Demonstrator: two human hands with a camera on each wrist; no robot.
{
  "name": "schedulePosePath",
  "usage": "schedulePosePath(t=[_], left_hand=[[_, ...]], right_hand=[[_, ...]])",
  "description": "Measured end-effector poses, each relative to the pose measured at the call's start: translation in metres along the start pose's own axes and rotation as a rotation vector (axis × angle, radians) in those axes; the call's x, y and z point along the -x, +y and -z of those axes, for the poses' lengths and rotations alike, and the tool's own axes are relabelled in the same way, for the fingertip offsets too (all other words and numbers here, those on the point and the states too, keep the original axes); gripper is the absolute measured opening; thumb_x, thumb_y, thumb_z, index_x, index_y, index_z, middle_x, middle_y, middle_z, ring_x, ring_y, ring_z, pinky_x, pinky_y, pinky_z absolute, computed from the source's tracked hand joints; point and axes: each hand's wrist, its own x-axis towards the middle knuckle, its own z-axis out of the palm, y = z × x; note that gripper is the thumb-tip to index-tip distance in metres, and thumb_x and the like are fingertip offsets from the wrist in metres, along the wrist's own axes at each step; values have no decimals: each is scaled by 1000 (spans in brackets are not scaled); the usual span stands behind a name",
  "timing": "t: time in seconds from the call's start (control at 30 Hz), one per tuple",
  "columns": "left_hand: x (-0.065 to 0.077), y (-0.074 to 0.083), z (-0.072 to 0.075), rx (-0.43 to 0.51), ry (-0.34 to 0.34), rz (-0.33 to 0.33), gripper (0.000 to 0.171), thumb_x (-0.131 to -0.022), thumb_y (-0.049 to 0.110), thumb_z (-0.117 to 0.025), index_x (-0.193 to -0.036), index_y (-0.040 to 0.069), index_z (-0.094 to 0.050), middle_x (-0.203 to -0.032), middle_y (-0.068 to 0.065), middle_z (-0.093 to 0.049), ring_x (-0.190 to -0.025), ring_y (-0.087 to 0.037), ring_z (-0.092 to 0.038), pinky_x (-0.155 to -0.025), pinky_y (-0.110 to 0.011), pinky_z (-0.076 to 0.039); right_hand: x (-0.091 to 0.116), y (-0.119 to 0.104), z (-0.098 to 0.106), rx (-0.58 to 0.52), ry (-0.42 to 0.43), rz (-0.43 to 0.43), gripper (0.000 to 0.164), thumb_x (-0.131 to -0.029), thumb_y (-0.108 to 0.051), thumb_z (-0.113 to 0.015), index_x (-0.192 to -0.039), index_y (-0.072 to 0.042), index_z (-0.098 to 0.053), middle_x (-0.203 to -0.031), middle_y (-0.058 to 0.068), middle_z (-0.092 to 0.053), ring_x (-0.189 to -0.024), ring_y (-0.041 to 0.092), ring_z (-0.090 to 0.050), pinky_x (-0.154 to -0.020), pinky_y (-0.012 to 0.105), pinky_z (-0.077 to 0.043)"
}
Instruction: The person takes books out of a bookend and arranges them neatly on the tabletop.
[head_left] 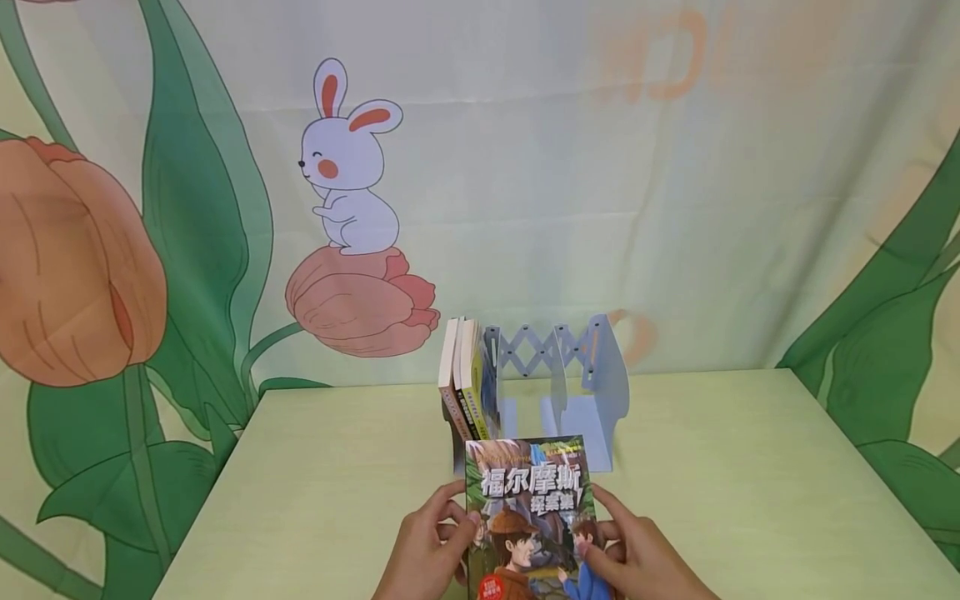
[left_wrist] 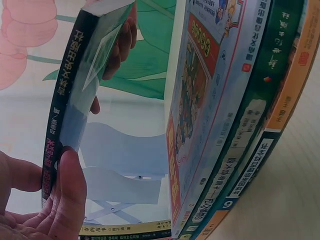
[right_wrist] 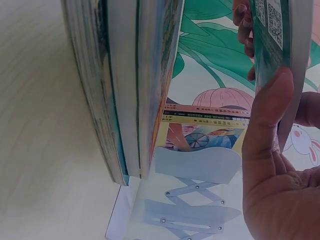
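Note:
Both hands hold a paperback book [head_left: 536,508] with an illustrated detective cover and white Chinese title, raised in front of the book rack. My left hand [head_left: 431,542] grips its left edge, thumb on the front cover and fingers behind. On the opposite edge, my right hand [head_left: 637,550] pinches it the same way. The left wrist view shows the book's dark spine [left_wrist: 56,110] between thumb and fingers. Below the held book, a stack of several books [left_wrist: 240,110] lies flat on the table; the right wrist view shows the stack's page edges [right_wrist: 122,90].
A light blue expandable book rack [head_left: 611,392] with crisscross links stands at the table's back. Several thin books [head_left: 468,375] stand upright in its left section, leaning slightly. Behind the pale green table [head_left: 750,483] hangs a curtain [head_left: 525,208] printed with a rabbit and tulips.

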Motion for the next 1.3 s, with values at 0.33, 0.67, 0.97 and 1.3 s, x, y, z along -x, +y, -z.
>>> schedulePosePath(t=[0.33, 0.67, 0.97, 1.3], left_hand=[[1, -12, -1, 10, -42, 32, 54, -97, 21, -61, -141, -4, -42, -83, -5, -60, -56, -11, -62, -44, -42, -52], [3, -16, -2, -92, -68, 30, 52, -98, 26, -58, -137, -6, -46, -78, -1, -62, -49, -9, -57, -43, -27, -45], [3, -27, -3, -102, -113, 55, 52, -97, 25, -58, -135, -9, -46, -79, -1, -65, -53, -10, -61, -51, -26, -48], [3, -34, -4, -117, -148, 32, 51, -96, 21, -59, -133, -13, -47, -76, -3, -66, -55, -18, -66, -56, -24, -51]], right_hand=[[1, 4, -1, 107, -22, 38, 76, -99, -23, -57, -151, 11, -14, -71, -7, -60, -49, 0, -48, -53, 21, -42], [1, 11, -3, 83, -49, 3, 76, -100, -25, -56, -150, 14, -14, -66, -8, -54, -45, 0, -39, -53, 21, -41], [0, 18, -3, 93, -78, -7, 77, -99, -25, -56, -147, 20, -15, -64, -6, -56, -47, 1, -37, -58, 21, -43], [2, 24, -3, 124, -86, 16, 79, -97, -24, -59, -144, 24, -17, -69, -3, -64, -51, -1, -44, -66, 18, -47]])
